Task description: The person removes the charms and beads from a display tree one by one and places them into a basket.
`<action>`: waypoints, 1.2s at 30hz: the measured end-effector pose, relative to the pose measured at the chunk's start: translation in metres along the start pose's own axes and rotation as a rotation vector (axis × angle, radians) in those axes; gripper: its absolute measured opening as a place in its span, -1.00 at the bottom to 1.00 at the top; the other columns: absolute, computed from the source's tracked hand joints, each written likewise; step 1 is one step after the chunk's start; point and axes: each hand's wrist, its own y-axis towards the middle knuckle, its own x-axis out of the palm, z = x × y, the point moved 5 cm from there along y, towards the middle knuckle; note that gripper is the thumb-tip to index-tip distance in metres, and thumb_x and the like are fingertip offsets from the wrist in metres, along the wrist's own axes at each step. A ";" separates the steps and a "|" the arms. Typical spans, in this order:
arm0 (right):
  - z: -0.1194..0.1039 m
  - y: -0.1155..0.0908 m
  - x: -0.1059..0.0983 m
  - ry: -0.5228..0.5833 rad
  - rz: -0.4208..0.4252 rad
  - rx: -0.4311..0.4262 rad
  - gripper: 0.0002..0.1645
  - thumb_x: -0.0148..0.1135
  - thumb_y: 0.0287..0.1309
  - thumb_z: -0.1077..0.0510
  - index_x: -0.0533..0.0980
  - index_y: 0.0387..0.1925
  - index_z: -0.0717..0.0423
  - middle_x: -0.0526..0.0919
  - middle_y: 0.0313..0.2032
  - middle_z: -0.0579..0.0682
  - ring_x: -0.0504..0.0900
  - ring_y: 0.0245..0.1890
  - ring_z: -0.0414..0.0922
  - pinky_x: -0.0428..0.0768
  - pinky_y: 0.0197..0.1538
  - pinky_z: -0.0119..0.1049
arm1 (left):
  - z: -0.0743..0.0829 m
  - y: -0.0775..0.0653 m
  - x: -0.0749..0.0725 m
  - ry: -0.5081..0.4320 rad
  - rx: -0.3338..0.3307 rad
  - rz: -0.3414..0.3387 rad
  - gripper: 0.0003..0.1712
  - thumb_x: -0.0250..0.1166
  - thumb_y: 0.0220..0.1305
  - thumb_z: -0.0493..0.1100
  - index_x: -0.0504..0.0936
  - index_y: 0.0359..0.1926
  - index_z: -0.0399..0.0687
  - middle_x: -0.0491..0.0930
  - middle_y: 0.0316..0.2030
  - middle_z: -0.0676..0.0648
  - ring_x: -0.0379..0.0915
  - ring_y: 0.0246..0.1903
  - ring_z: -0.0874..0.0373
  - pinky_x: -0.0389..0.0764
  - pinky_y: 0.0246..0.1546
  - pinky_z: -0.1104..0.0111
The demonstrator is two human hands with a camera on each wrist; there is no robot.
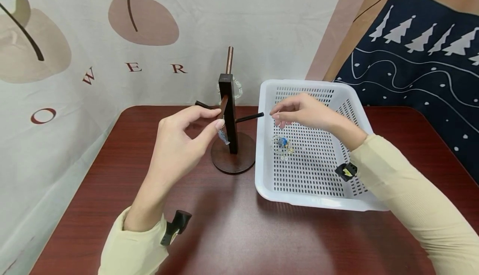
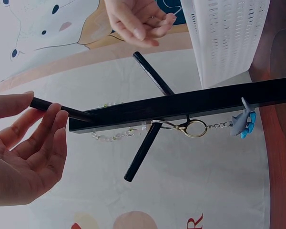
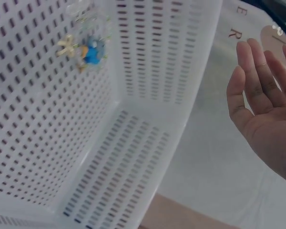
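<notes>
A dark wooden jewelry stand (image 1: pixel 228 117) with a round base and several pegs stands upright on the table. My left hand (image 1: pixel 183 137) pinches the stand's front peg (image 2: pixel 43 103) between thumb and fingers. From another peg hangs a keychain (image 2: pixel 196 128) with a gold ring and a grey-and-blue sea-animal charm (image 2: pixel 239 123). A clear beaded bracelet (image 1: pixel 239 88) hangs near the stand's top. My right hand (image 1: pixel 304 110) hovers over the left part of a white basket (image 1: pixel 318 202), its fingers loosely bent; the right wrist view shows nothing in the palm.
Inside the basket lie clear beaded pieces (image 1: pixel 283 157) with a blue charm (image 3: pixel 91 56). The basket stands just right of the stand's base. Behind the reddish-brown table (image 1: pixel 224 233) hangs a printed cloth (image 1: pixel 209 25); a dark blue tree-patterned cloth (image 1: pixel 423 83) is at right.
</notes>
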 end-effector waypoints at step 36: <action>-0.017 0.011 0.013 0.034 -0.014 -0.093 -0.77 0.07 0.22 0.29 0.53 -0.14 0.34 0.64 -0.42 0.08 0.62 -0.43 -0.06 0.54 -0.24 -0.16 | 0.004 -0.002 0.001 0.108 0.118 0.036 -0.77 0.34 0.07 -0.24 0.67 -0.20 -0.17 0.63 -0.34 0.06 0.50 -0.36 0.30 0.44 -0.31 0.35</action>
